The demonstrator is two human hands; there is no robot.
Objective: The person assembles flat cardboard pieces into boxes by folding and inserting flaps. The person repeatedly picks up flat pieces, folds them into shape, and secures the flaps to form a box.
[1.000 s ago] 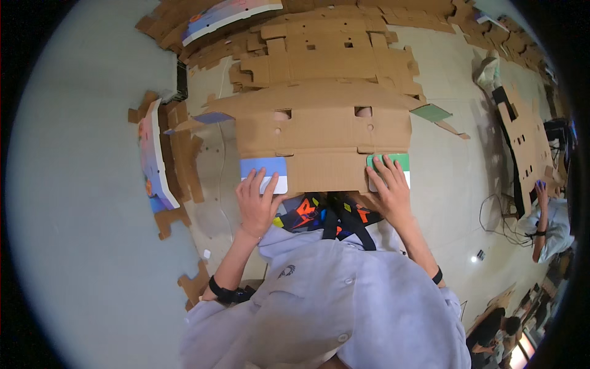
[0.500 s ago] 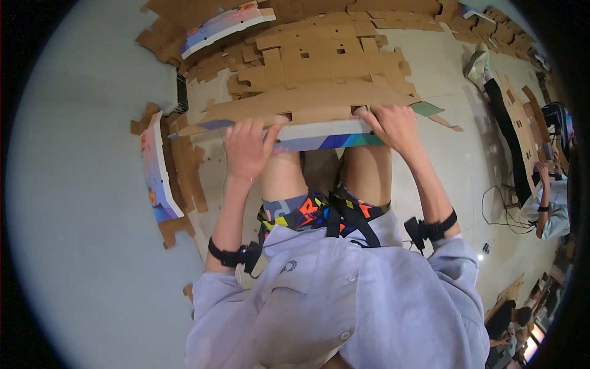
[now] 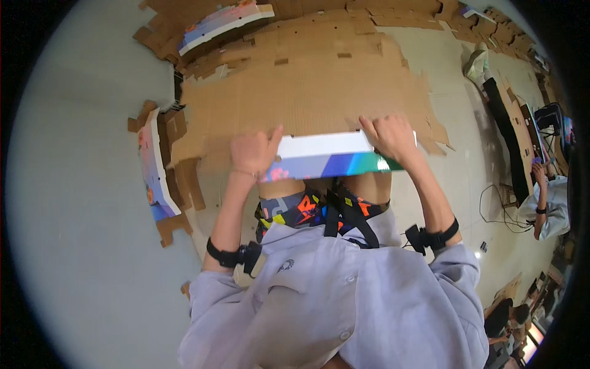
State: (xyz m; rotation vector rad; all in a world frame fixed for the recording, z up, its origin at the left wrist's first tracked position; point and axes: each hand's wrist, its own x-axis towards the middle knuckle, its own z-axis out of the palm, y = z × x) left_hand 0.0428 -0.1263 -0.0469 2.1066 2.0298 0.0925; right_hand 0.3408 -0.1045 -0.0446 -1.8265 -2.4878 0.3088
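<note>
A large die-cut cardboard sheet (image 3: pixel 307 101) stretches out in front of my legs with its brown face showing. Along its near side runs a folded edge, a white strip above a printed band of purple, blue and green. My left hand (image 3: pixel 253 150) grips the left part of this edge, thumb pointing up and fingers curled around it. On the right part, my right hand (image 3: pixel 391 136) has hold of the same edge, its thumb on the white strip. Both sets of fingertips are partly hidden.
More brown cardboard lies beyond the sheet. Colourfully printed box pieces rest at the far left (image 3: pixel 224 24) and at the left by the wall (image 3: pixel 153 166). A person (image 3: pixel 547 200) sits at the right with legs stretched out. A black cable (image 3: pixel 504 215) curls over the floor nearby.
The cardboard's near edge has come closer to me and tipped, so more of its printed band and brown face shows. Both hands still hold it.
</note>
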